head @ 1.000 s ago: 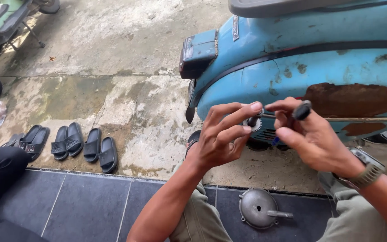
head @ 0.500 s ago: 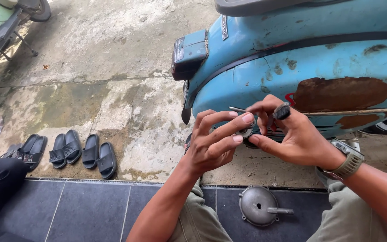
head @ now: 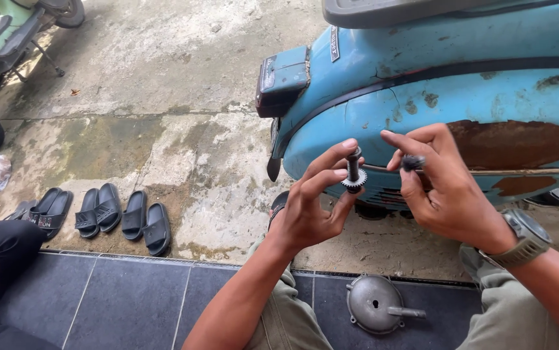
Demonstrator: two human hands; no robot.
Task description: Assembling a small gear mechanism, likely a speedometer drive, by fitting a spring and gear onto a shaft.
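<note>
Head view: left hand [head: 312, 207] up, fingertips pinching a small geared shaft [head: 354, 170] upright, in front of the blue scooter body [head: 461, 91]. Right hand [head: 451, 188] just beside, thumb and forefinger nipping a small dark part [head: 413, 162]. Below on dark tiles, round metal cover [head: 375, 303]. Off left, black sandals [head: 107, 210] lined up on concrete.
</note>
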